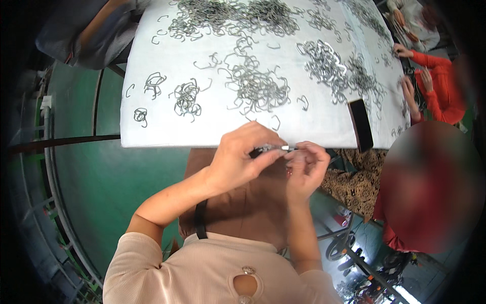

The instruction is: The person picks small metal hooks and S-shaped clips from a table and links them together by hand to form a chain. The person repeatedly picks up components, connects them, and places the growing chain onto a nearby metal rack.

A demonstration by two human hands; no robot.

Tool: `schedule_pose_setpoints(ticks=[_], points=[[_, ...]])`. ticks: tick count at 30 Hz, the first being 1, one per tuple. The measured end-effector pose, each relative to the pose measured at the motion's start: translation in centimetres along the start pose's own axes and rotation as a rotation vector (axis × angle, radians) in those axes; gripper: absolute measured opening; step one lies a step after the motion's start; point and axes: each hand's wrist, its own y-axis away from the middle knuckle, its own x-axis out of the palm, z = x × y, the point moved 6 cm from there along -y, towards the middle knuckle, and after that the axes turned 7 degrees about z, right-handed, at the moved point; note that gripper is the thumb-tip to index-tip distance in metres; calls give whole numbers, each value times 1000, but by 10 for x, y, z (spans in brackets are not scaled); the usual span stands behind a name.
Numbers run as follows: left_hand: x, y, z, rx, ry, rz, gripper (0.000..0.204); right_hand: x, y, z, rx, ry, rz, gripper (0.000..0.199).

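Note:
My left hand (247, 152) is closed, its thumb and fingers pinching a small slim piece (285, 148) with a pale, shiny end and darker parts. From the other side my right hand (307, 164) curls its fingertips against the same piece; the fingers hide much of it, so its kind does not show. Both hands are just off the front edge of a white-covered table (167, 134), above my lap. Beyond them on the table lies a pile of bent metal wire hooks (259, 90), with a smaller heap of hooks (187, 100) to its left.
A large heap of hooks (223, 15) covers the far side, and shinier hooks (324, 66) lie to the right. A black phone (360, 125) rests near the right front edge. People sit close by: one in dark red (425, 202), one in orange (445, 86).

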Motion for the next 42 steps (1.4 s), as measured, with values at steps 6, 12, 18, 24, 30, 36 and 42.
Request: schedule_pose_setpoints(ticks=[6, 12, 18, 24, 30, 36, 42], points=[[-4, 5, 0, 73, 92, 62, 18, 36, -127, -51, 63, 365, 350, 11], [-5, 10, 7, 28, 103, 94, 20, 136, -227, -98, -82, 710, 663, 13], [-8, 9, 14, 20, 115, 84, 22, 184, -264, -116, -106, 883, 710, 17], [-6, 11, 17, 48, 130, 38, 18, 199, -268, -112, -40, 865, 899, 17], [-8, 16, 15, 65, 96, 11, 17, 210, -264, -102, 121, 937, 1030, 17], [-6, 21, 16, 22, 74, 60, 23, 232, -226, -99, -19, 1149, 1061, 19], [-2, 19, 14, 86, 74, 13, 18, 149, -195, -46, -1, 719, 718, 15]])
